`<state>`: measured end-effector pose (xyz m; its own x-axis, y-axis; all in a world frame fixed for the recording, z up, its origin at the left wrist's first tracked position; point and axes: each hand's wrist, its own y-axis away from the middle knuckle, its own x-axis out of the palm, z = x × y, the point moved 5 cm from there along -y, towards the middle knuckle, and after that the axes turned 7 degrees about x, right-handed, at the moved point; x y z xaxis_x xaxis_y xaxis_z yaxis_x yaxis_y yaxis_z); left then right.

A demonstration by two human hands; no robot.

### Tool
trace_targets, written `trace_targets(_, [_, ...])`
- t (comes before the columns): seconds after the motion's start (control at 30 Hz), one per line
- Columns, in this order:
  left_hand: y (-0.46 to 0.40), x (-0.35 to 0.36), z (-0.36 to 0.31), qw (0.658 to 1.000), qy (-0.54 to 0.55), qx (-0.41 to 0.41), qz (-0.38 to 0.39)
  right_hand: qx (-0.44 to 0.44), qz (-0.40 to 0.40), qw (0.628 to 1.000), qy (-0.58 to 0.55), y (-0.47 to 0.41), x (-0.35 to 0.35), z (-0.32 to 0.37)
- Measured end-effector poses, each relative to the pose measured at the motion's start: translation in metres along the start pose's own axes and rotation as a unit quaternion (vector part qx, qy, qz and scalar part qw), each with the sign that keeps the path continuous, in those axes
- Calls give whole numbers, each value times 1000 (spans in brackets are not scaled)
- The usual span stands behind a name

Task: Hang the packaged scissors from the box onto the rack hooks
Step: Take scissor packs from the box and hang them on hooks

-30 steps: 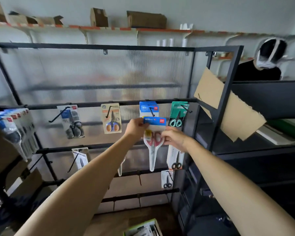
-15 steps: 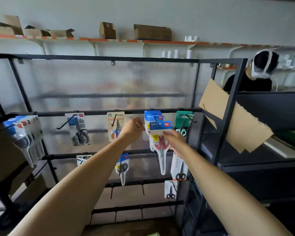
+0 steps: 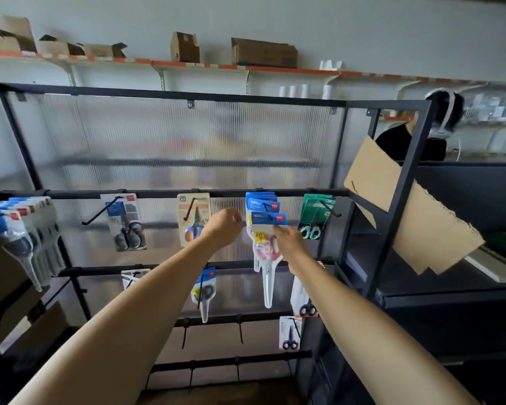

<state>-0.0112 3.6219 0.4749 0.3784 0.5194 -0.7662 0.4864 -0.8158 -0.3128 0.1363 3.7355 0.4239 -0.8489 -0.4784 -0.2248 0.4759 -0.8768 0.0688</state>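
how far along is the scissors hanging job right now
Done: several hooks on the black metal rack already carry packs, including the green-carded scissors and the orange-carded scissors. In hand: the right hand holds the blue-headed pack of red-handled scissors at the hook with the other blue packs; the left hand is beside it. Left: the supply box isn't in view, so the remaining count is unknown.

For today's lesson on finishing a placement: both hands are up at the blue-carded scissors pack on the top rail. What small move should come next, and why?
Probably slide the pack further back along its hook, then let go. The right hand touches its card just below the blue header, which sits in front of matching packs. The left hand is close beside it; contact is unclear.
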Motion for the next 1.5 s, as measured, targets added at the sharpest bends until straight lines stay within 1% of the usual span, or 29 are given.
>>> trace_targets(0.2, [-12,13,6,999,-33,7,33,24,-28,998,55,-25,6,14])
trace_targets(0.3, [-15,17,11,998,-39,12,40,29,-28,995,86,-40,10,22])
trace_targets(0.37, [-16,20,16,997,-37,5,67,38,-22,994,103,-48,13,23])
trace_targets(0.43, [-11,27,19,992,-21,-2,123,60,-18,992,110,-56,16,16])
trace_targets(0.5, [-3,38,18,984,4,-2,178,71,-11,990,120,-68,15,1])
trace_targets(0.6, [5,63,18,974,33,-20,222,84,-19,985,152,-82,4,-35])
trace_targets(0.7, [12,94,18,969,51,-30,239,100,-31,972,210,-63,-21,-62])
trace_targets(0.83, [24,148,12,962,68,-63,257,142,-47,951,271,-45,-68,-117])
trace_targets(1.0, [20,213,2,966,68,-72,239,158,-32,926,341,-34,-114,-170])
trace_targets(1.17, [6,267,-10,968,46,-84,232,155,4,929,338,-57,-130,-201])
trace_targets(1.27, [-2,294,-9,969,54,-121,208,150,19,937,316,-78,-131,-216])
trace_targets(1.37, [-12,315,-6,965,78,-174,182,148,37,933,325,-100,-129,-229])
trace_targets(1.5, [-26,337,-2,963,96,-217,127,152,44,937,310,-127,-127,-247])
